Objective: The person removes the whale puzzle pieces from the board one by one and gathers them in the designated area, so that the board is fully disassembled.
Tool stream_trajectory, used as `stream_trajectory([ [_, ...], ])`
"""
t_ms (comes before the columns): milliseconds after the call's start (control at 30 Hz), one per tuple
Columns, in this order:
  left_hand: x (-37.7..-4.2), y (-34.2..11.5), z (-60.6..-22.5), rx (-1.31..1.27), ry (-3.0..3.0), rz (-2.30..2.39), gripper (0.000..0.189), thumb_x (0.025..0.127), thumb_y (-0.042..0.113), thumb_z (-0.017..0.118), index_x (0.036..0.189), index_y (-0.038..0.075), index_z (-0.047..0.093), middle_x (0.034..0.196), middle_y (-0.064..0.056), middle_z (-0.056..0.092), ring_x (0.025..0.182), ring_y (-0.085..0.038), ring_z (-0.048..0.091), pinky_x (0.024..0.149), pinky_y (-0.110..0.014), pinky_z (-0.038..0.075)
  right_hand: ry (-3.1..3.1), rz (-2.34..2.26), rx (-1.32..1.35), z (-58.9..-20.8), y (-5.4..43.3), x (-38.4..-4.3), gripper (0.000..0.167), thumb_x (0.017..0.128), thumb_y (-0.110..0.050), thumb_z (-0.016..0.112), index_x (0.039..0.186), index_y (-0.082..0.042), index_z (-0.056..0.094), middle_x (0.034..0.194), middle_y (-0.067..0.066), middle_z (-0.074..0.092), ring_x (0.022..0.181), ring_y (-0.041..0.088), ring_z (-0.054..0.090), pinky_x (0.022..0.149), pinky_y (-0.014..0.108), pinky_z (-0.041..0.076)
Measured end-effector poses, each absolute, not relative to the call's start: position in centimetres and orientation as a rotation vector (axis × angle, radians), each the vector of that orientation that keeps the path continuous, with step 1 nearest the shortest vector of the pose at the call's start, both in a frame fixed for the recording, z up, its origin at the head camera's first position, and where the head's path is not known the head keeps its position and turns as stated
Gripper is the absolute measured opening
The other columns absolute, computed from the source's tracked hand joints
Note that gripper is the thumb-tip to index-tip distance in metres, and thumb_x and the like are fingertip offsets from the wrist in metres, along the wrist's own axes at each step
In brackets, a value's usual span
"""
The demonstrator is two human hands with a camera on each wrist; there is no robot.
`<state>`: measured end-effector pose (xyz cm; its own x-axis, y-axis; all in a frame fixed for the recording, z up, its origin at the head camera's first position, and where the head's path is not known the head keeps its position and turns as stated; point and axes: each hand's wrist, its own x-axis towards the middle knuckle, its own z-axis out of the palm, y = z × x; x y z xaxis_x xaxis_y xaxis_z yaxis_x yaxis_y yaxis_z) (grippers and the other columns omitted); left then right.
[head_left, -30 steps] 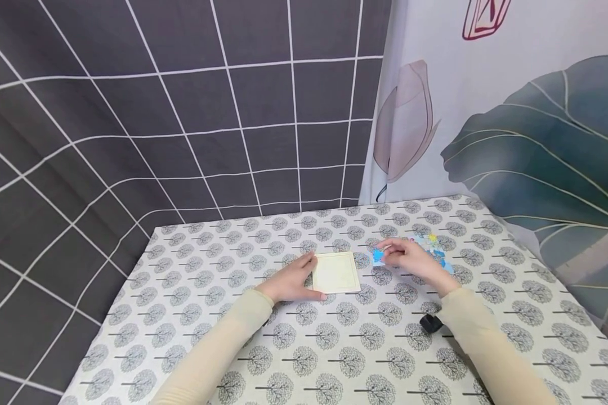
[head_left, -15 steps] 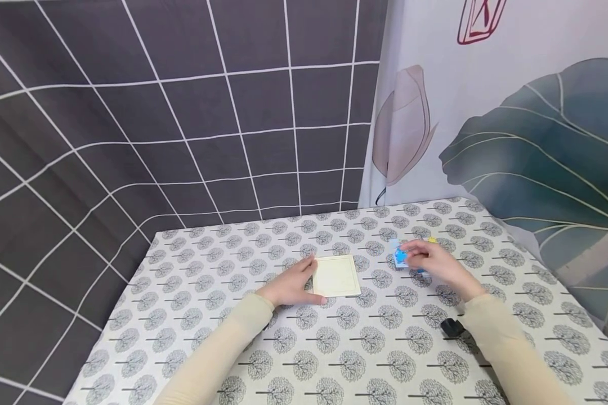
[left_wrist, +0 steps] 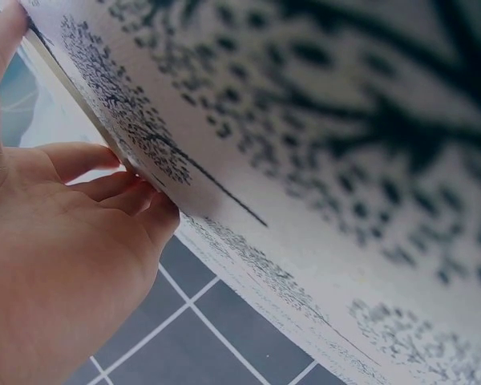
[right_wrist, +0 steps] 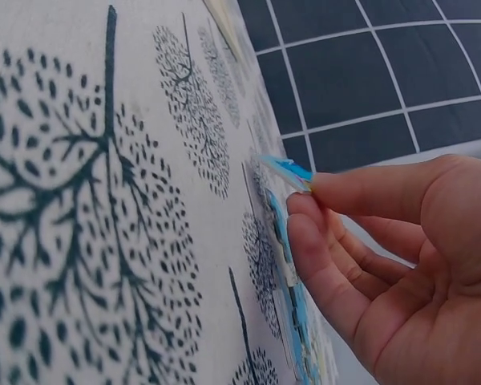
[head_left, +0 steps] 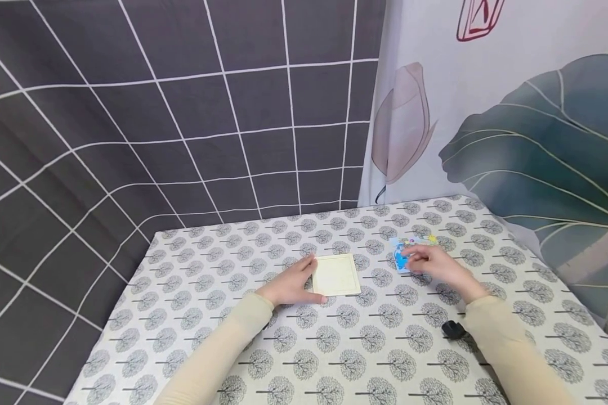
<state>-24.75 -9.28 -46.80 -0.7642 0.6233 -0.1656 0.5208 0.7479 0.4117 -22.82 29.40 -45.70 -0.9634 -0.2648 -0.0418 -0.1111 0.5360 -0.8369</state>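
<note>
A cream square puzzle tray (head_left: 336, 275) lies flat on the patterned tablecloth, its recess showing bare. My left hand (head_left: 294, 283) holds it at the left side, thumb at the near corner and fingers along the left edge; in the left wrist view the fingertips (left_wrist: 136, 183) meet the tray's thin edge. Right of the tray, my right hand (head_left: 433, 263) pinches a small blue puzzle piece (right_wrist: 287, 170) between thumb and index finger. Directly under that hand lie more flat blue and white pieces (right_wrist: 279, 233), partly hidden by it in the head view.
A yellow flower-shaped bit (head_left: 432, 239) shows at the far side of the loose pieces. A black wrist device (head_left: 453, 329) sits below the right sleeve. Behind the table hang a dark grid curtain (head_left: 258, 112) and a pale leaf-printed curtain (head_left: 537, 140).
My right hand has moved right, away from the tray and over the loose pieces, with the blue piece in its fingers; it hardly shifts in the last half second. The left hand stays put.
</note>
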Motion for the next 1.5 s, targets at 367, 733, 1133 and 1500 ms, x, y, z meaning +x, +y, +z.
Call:
stream_trajectory([
  [367,-24.3,-9.3,-46.3,0.896,2.655,0.506,0.111,0.083,0.063,0.072,0.159,0.000,0.021,0.168,-0.013,0.008,0.153,-0.031,0.015,0.124,-0.042,0.017,2.593,-1.349,-0.204,-46.3,29.1,-23.1,0.037,0.092,-0.004,0.065,0.126,0.009,0.060,0.091,0.009,0.068,0.080,0.022,0.065,0.074,0.032,0.058],
  [733,-24.6,-9.3,-46.3,0.898,2.655,0.516,0.111,0.084,0.062,0.072,0.159,0.001,0.019,0.168,-0.014,0.007,0.153,-0.030,0.014,0.124,-0.041,0.016,2.704,-1.183,-0.162,-45.6,28.3,-23.1,0.035,0.091,-0.008,0.065,0.123,0.007,0.064,0.079,0.006,0.065,0.071,0.020,0.061,0.063,0.032,0.052],
  [1133,-24.7,-9.1,-46.5,0.900,2.649,0.499,0.111,0.084,0.063,0.071,0.160,0.002,0.018,0.169,-0.011,0.005,0.154,-0.028,0.013,0.124,-0.039,0.015,2.780,-1.098,-0.125,-45.4,27.8,-23.0,0.028,0.088,-0.006,0.063,0.114,0.004,0.069,0.072,0.004,0.061,0.064,0.019,0.056,0.058,0.032,0.048],
  [1500,-24.6,-9.2,-46.5,0.891,2.652,0.492,0.111,0.084,0.064,0.071,0.160,0.002,0.018,0.169,-0.011,0.005,0.153,-0.028,0.014,0.124,-0.039,0.016,2.803,-1.075,-0.125,-45.4,27.6,-22.8,0.026,0.089,-0.003,0.062,0.111,0.007,0.068,0.073,0.004,0.062,0.066,0.019,0.057,0.061,0.032,0.051],
])
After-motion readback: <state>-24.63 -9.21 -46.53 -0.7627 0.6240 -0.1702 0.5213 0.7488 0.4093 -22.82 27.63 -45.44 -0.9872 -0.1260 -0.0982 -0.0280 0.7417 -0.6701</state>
